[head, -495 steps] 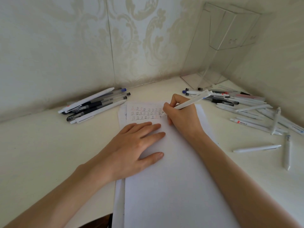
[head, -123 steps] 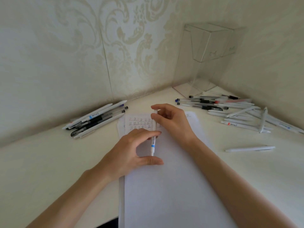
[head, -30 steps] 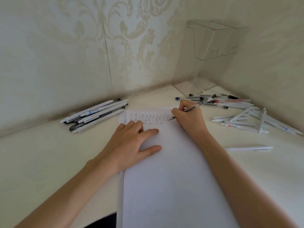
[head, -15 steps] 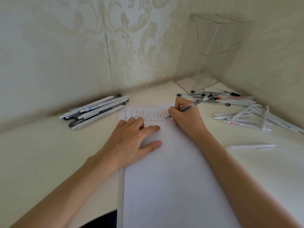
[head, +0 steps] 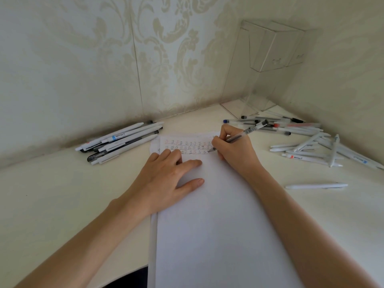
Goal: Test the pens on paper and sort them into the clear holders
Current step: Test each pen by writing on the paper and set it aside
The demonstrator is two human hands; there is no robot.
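My right hand (head: 234,154) grips a clear pen (head: 241,136), tip on the paper (head: 218,225) near its far edge; my left hand (head: 166,179) lies flat, fingers spread, pinning it.

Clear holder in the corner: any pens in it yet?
Looks empty: the clear holder shows only wall through it. Pens lie loose on the desk.

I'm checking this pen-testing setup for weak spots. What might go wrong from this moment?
1. The right hand rests on the paper beside the fresh marks, so wet ink may smear.
2. The tested pile and untested pile hold similar white pens, and a lone pen lies apart: mix-ups are likely.
3. The clear holder is empty and hard to see, so a reach could knock it.
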